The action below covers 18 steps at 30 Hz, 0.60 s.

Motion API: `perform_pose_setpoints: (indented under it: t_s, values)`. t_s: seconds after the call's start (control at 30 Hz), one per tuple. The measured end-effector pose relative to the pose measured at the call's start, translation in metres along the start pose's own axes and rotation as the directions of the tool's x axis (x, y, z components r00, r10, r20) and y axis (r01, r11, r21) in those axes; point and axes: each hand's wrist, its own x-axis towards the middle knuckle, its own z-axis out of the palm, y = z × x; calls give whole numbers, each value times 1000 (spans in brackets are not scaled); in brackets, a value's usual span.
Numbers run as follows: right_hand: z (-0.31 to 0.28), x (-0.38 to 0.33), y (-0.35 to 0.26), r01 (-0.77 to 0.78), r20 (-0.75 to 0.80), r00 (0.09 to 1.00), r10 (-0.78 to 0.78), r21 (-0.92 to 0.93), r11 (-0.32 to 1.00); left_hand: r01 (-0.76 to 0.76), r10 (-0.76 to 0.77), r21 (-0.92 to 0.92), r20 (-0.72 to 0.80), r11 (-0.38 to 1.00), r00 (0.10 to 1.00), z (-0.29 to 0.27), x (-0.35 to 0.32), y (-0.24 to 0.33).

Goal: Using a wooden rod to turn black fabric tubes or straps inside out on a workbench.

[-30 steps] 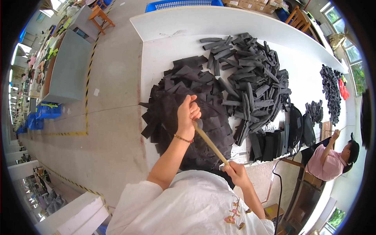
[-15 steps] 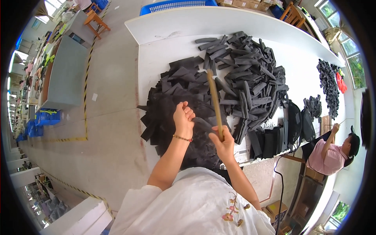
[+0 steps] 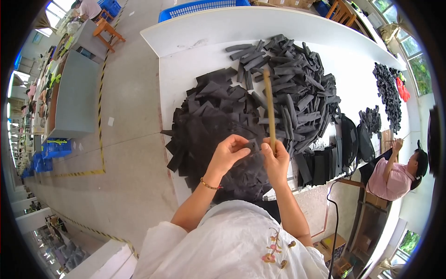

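Note:
My right hand (image 3: 277, 163) is closed around the lower end of a long, light wooden stick (image 3: 270, 102), which points away from me. My left hand (image 3: 227, 157), with a beaded bracelet at its wrist, pinches the edge of a small dark fabric piece (image 3: 251, 146) just left of the stick's lower end. Under both hands spreads a heap of flat dark fabric pieces (image 3: 200, 116). To its right, touching it, lies a pile of narrow dark fabric tubes (image 3: 302, 100).
The white table (image 3: 179, 65) has a raised panel (image 3: 209, 28) along its far side. Black bags (image 3: 348, 139) and standing dark strips (image 3: 318, 167) line the right edge. Farther right a person in pink (image 3: 390, 176) works with a stick. A black cable (image 3: 332, 214) hangs beside the table.
My left hand has moved right, from a loose fist to a pinch on a fabric piece near the stick. The stick has swung more upright and shifted right with my right hand.

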Motion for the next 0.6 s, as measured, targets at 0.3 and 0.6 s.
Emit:
perform_pose_setpoints:
  t_s: [0.3,0.6]
  values:
    - [-4,-4,6,226,98,974,-205,-311,923,18,-17,16,-33,1000,999,4,-3,0]
    - [-7,-7,13,139,166,977,-131,-37,990,47,-78,-235,-122,971,989,4,-3,-20]
